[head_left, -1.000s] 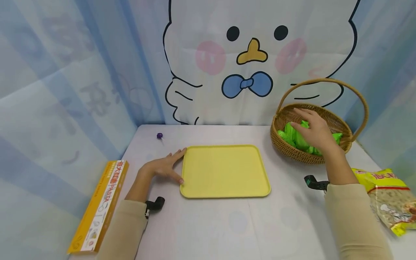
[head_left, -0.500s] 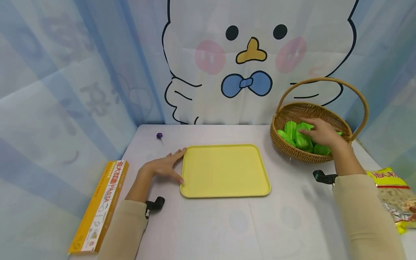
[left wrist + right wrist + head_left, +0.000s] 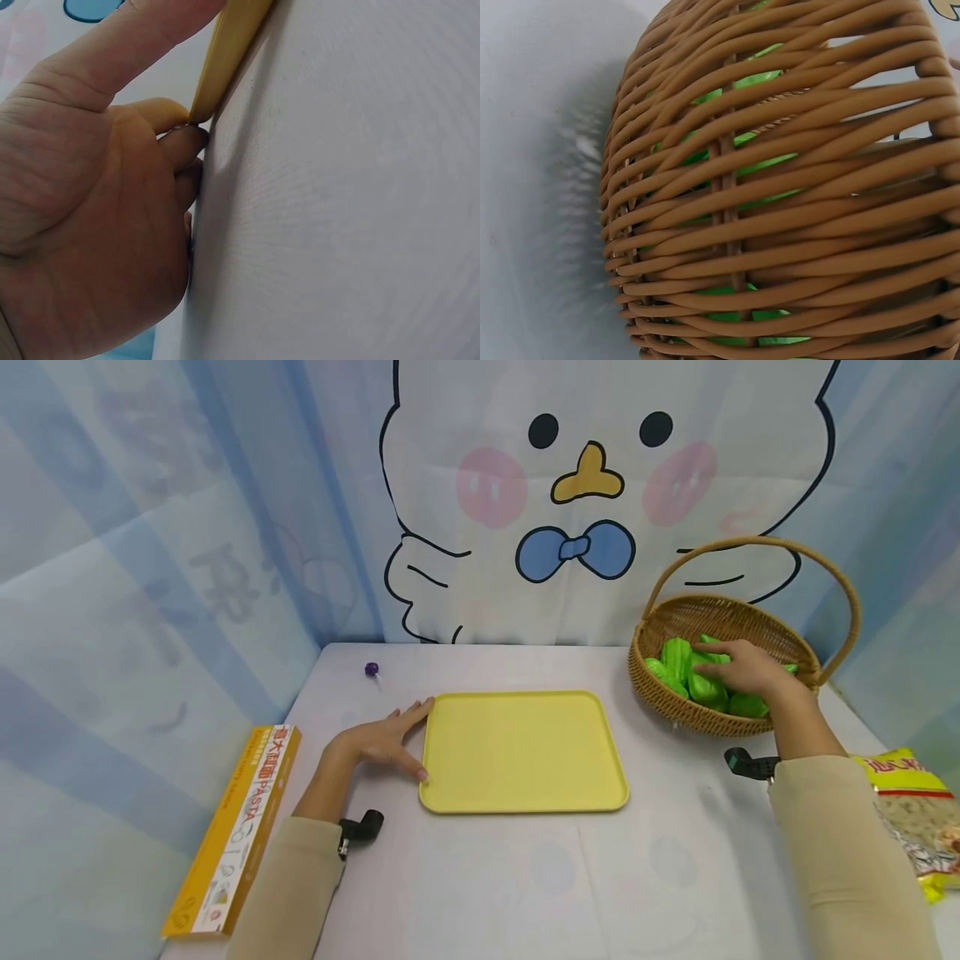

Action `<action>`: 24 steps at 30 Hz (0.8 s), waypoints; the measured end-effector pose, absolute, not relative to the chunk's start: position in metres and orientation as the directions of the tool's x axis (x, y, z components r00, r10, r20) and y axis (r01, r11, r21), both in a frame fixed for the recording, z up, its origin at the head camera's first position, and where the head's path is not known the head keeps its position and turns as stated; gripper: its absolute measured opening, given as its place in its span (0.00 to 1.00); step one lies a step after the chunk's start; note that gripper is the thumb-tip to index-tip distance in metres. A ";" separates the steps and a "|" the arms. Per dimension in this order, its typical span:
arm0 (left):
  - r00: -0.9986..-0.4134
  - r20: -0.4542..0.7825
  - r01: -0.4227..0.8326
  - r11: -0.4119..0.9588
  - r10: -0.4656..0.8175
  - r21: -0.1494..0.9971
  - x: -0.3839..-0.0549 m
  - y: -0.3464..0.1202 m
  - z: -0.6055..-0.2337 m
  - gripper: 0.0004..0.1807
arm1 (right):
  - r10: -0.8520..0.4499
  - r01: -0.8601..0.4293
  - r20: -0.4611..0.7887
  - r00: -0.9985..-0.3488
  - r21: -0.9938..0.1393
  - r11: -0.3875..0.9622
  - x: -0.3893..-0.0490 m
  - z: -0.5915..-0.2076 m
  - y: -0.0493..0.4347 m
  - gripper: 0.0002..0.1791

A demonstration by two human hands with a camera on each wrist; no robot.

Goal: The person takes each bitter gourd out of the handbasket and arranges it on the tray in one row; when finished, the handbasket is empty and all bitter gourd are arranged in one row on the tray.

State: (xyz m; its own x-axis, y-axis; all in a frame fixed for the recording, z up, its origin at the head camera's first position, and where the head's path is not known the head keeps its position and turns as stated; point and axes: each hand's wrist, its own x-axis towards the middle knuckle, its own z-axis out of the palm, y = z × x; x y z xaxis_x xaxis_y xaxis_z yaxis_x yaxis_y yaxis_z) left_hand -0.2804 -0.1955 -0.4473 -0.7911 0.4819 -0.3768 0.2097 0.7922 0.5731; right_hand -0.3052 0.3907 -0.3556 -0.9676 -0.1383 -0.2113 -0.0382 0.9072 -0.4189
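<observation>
In the head view my left hand is spread at the left edge of a yellow tray, thumb and fingertips touching its rim. The left wrist view shows that hand's palm beside the tray's edge. My right hand reaches into a brown wicker basket, thumb and fingers on either side of a glossy green pepper. Several more green peppers lie around it. The right wrist view shows the basket's woven wall, which hides my fingers.
A yellow pasta box lies at the left edge of the table. A purple lollipop lies at the back left. On the right is a yellow-topped food bag, partly behind my sleeve. The basket's tall handle arches above it.
My right hand has come down from above the basket, slightly to the right, and its thumb and fingers now close around a green pepper. The left hand stays at the tray.
</observation>
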 end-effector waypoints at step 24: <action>-0.792 -0.362 0.215 0.779 0.492 0.589 -0.281 -0.196 -0.448 0.77 | -0.065 0.003 -0.083 -0.994 -0.637 0.771 -0.299 -0.348 0.382 0.38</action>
